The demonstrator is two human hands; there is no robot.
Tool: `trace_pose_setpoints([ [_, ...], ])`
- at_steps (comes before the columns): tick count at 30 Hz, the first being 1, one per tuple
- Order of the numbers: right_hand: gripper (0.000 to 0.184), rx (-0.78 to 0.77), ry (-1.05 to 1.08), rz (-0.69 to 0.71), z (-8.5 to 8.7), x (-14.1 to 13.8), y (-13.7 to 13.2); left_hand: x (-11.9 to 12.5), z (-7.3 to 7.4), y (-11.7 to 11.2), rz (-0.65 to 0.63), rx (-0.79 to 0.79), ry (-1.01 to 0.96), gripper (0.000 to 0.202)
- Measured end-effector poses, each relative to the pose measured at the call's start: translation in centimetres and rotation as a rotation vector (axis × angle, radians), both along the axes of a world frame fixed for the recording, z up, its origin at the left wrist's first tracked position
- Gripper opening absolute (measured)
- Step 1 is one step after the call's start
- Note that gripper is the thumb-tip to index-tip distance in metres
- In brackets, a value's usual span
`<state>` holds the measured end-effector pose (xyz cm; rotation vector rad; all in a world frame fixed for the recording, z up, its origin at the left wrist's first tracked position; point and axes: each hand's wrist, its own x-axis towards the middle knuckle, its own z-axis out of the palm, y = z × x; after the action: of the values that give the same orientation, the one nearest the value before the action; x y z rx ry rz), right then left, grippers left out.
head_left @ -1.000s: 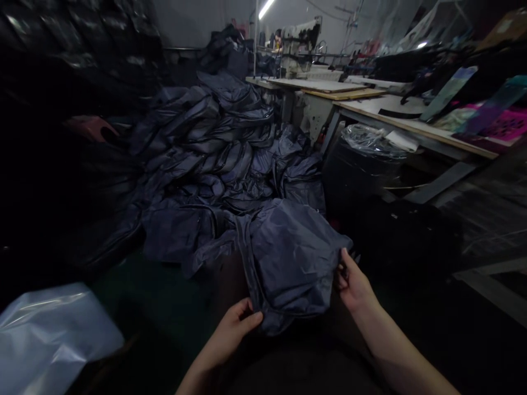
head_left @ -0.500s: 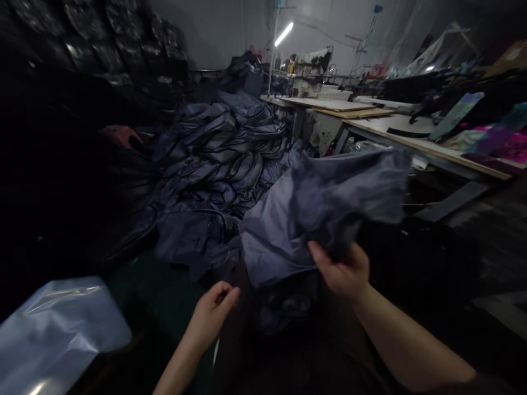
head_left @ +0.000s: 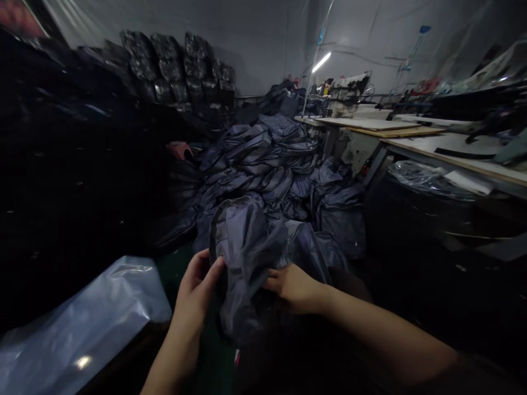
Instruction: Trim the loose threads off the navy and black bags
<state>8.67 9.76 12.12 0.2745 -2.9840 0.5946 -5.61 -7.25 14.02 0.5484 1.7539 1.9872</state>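
A limp dark blue-grey fabric bag (head_left: pixel 242 247) is bunched up in front of me, with a curved seamed edge at its upper left. My left hand (head_left: pixel 200 280) is closed on that left edge, thumb on the near side and fingers partly hidden behind. From the right, my right hand (head_left: pixel 294 285) grips the cloth with bent fingers; their tips are hidden in the folds. Just beyond lies a large heap of similar blue-grey bags (head_left: pixel 263 159), some reaching close to the held one.
At lower left lies a shiny pale plastic bag (head_left: pixel 119 312). Worktables (head_left: pixel 411 140) with a sewing machine (head_left: pixel 349 85) stand along the right. Black wrapped bundles (head_left: pixel 173 68) are stacked at the back left. Clear plastic (head_left: pixel 428 178) sits under the right table's edge.
The bag has swung from the right to the middle and lower. My left hand, beside it before, now holds its edge. My view has turned left.
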Motion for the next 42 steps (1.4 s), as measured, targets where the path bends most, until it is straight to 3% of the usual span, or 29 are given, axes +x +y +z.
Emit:
trace_pose_setpoints([
  [2,0.058,-0.078,0.001,-0.013,-0.1,0.3,0.1,-0.9,-1.2,-0.2,0.009,0.034,-0.059,0.028],
  [4,0.063,-0.235,0.042,-0.075,-0.1,0.7,0.4,-1.3,-1.5,-0.2,0.029,0.085,-0.146,0.026],
  [8,0.058,-0.586,0.189,-0.222,1.0,1.9,0.8,-1.1,0.0,0.4,0.084,0.149,-0.244,0.030],
  [11,0.042,-0.776,0.375,-0.281,4.0,3.0,-0.3,-0.9,1.2,1.1,0.107,0.151,-0.195,0.031],
  [14,0.040,-0.782,0.581,-0.302,8.2,3.8,-2.6,-0.3,1.6,2.1,0.089,0.163,-0.102,0.028],
  [16,0.041,-0.724,0.591,-0.392,10.5,3.8,-4.0,0.2,1.8,2.7,0.071,0.175,-0.043,0.026],
  [19,0.021,-0.720,0.449,-0.507,11.8,3.1,-4.4,0.8,2.2,3.2,0.045,0.184,-0.013,0.024],
  [21,0.022,-0.818,0.372,-0.545,11.0,2.6,-3.4,0.7,2.5,3.1,0.084,0.189,-0.053,0.025],
  [24,0.027,-1.046,0.301,-0.636,8.3,2.5,-1.4,0.0,2.6,2.7,0.171,0.232,-0.178,0.028],
  [28,0.034,-1.277,0.164,-0.643,4.4,3.2,0.2,-0.7,2.0,2.3,0.144,0.266,-0.250,0.031],
  [32,0.037,-1.392,0.125,-0.626,2.3,3.7,0.1,-0.6,1.3,2.5,0.125,0.244,-0.260,0.030],
  [36,0.037,-1.384,0.117,-0.631,1.9,4.0,0.0,-0.3,1.3,3.0,0.097,0.223,-0.229,0.030],
  [39,0.033,-1.239,0.156,-0.642,1.4,4.8,1.1,-1.0,1.3,2.4,0.127,0.176,-0.181,0.032],
  [42,0.035,-1.059,0.349,-0.830,-0.7,6.3,4.0,-3.6,0.4,0.1,0.185,0.012,-0.116,0.034],
])
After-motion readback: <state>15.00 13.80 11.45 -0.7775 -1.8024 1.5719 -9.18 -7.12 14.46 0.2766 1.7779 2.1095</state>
